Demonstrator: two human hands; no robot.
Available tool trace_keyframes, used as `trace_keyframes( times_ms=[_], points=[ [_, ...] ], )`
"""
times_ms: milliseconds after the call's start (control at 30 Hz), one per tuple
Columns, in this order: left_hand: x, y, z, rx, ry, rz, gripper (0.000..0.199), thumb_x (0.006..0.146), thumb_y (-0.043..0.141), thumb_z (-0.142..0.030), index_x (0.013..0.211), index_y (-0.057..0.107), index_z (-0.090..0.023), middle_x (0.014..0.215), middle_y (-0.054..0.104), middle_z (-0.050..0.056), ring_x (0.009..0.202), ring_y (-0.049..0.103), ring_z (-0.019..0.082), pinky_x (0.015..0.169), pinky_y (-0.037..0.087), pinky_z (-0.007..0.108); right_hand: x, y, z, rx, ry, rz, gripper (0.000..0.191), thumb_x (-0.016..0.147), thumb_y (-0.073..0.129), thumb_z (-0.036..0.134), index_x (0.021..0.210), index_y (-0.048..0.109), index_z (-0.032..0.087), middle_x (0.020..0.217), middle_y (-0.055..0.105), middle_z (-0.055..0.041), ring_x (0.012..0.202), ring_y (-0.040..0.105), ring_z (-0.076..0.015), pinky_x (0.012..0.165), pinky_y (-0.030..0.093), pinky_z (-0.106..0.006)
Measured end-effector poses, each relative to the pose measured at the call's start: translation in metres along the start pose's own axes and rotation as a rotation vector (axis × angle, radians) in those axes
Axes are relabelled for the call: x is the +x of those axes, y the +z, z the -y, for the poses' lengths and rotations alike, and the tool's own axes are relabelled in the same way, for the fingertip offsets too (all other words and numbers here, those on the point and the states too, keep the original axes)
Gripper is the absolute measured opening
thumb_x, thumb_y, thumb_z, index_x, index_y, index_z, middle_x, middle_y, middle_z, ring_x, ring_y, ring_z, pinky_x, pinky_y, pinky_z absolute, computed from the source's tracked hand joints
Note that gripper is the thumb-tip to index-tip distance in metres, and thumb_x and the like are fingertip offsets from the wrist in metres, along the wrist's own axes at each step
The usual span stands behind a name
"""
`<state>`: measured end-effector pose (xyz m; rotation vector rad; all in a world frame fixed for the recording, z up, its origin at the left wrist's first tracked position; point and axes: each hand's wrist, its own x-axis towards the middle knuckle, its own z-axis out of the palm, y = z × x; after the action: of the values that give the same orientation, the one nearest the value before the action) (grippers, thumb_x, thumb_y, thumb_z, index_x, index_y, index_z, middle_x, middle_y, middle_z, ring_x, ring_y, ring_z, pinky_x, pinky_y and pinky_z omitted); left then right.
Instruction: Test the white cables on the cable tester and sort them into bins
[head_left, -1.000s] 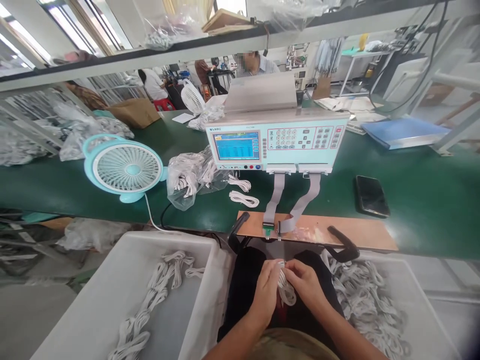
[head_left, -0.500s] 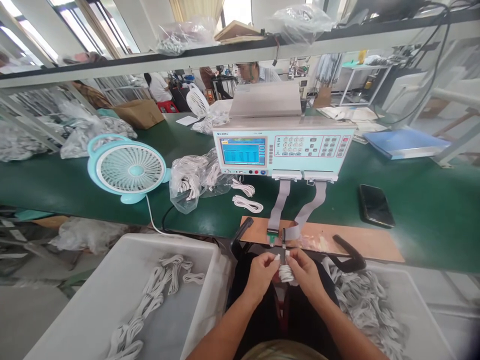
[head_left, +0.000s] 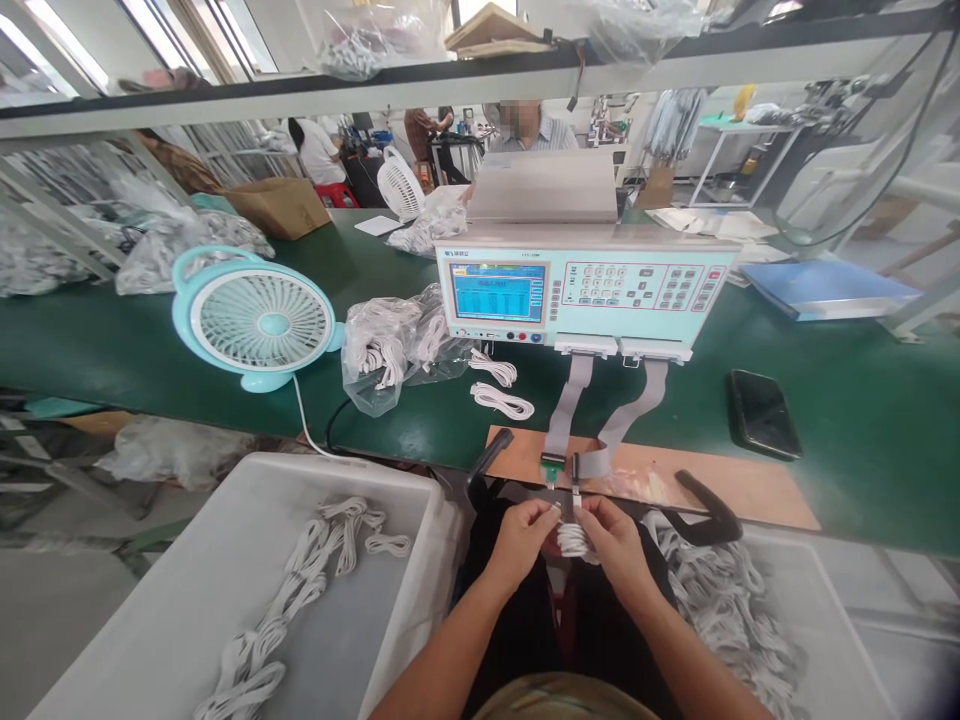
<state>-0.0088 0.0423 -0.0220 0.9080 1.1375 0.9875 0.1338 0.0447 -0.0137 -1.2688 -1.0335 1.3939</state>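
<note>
My left hand (head_left: 525, 535) pinches one white plug end of a coiled white cable (head_left: 572, 540), just below the green connector board (head_left: 553, 472). My right hand (head_left: 606, 530) is closed on the other plug end, which meets the right-hand black connector (head_left: 576, 470). The cable bundle hangs between my hands. Two grey ribbon cables (head_left: 570, 405) run from the connectors up to the pale blue tester (head_left: 585, 295), whose screen is lit blue.
A left bin (head_left: 150, 600) holds coiled cables; a right bin (head_left: 825, 600) holds many more. On the green table (head_left: 862, 440) are a fan (head_left: 262, 315), bagged cables (head_left: 390, 345), a phone (head_left: 763, 413) and a blue folder (head_left: 829, 290). A person (head_left: 536, 130) sits behind the tester.
My right hand has brought its plug up against the right-hand connector. My left hand stays just below the green board. The camera view has shifted slightly.
</note>
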Motion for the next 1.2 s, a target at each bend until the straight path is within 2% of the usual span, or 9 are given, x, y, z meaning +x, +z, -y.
trace_keyframes(
  times_ms=[367,533,633,767,967,1067,1200],
  points=[
    [0.002,-0.008,-0.009,0.202,0.06,0.071,0.033,0.081,0.051,-0.044,0.072,0.061,-0.014,0.059,0.054,-0.001,0.053,0.05,0.011,0.053,0.043,0.021,0.001,0.001,0.002,-0.035,0.003,-0.005,0.034,0.071,0.069,0.047,0.067,0.056,0.016,0.057,0.046,0.0033,0.05,0.038,-0.0096,0.047,0.033,-0.021],
    [0.0,-0.016,-0.028,0.39,0.149,0.145,0.035,0.083,0.047,-0.042,0.061,0.056,-0.017,0.059,0.051,-0.001,0.059,0.047,0.012,0.057,0.039,0.02,0.001,0.008,0.009,0.093,0.127,-0.044,0.036,0.063,0.073,0.049,0.064,0.056,0.017,0.055,0.048,0.003,0.047,0.041,-0.0112,0.047,0.036,-0.023],
    [0.001,-0.018,-0.035,0.424,0.212,0.154,0.035,0.083,0.047,-0.038,0.056,0.053,-0.017,0.059,0.05,-0.001,0.061,0.046,0.013,0.058,0.037,0.021,0.002,0.011,0.008,0.184,0.189,-0.071,0.037,0.06,0.076,0.048,0.066,0.057,0.018,0.057,0.053,0.001,0.049,0.045,-0.0134,0.048,0.039,-0.025],
    [0.004,-0.013,-0.028,0.353,0.275,0.033,0.035,0.083,0.046,-0.034,0.054,0.053,-0.016,0.062,0.051,0.0,0.062,0.046,0.013,0.061,0.036,0.022,0.003,0.009,0.005,0.196,0.179,-0.05,0.033,0.063,0.076,0.045,0.068,0.06,0.017,0.058,0.054,0.0003,0.052,0.047,-0.0137,0.053,0.04,-0.025],
    [0.009,0.0,-0.012,0.27,0.274,-0.144,0.033,0.081,0.048,-0.033,0.056,0.058,-0.015,0.059,0.055,0.0,0.06,0.049,0.013,0.061,0.037,0.023,0.004,0.007,0.009,0.138,0.157,-0.041,0.035,0.062,0.076,0.047,0.067,0.062,0.015,0.06,0.054,0.0005,0.053,0.045,-0.0126,0.053,0.038,-0.024],
    [0.008,0.007,-0.008,0.155,0.226,-0.228,0.031,0.08,0.051,-0.034,0.059,0.064,-0.014,0.064,0.061,0.002,0.064,0.054,0.015,0.063,0.04,0.024,0.004,0.007,0.008,0.144,0.156,-0.034,0.034,0.062,0.076,0.046,0.067,0.062,0.015,0.06,0.054,0.001,0.052,0.044,-0.0119,0.053,0.036,-0.023],
    [0.008,0.015,-0.003,0.017,0.123,-0.284,0.032,0.079,0.052,-0.039,0.075,0.069,-0.013,0.06,0.06,0.002,0.057,0.053,0.013,0.057,0.04,0.022,0.005,0.005,0.003,0.14,0.123,-0.023,0.032,0.066,0.074,0.045,0.067,0.061,0.016,0.059,0.052,0.002,0.054,0.042,-0.0116,0.054,0.036,-0.023]
  ],
)
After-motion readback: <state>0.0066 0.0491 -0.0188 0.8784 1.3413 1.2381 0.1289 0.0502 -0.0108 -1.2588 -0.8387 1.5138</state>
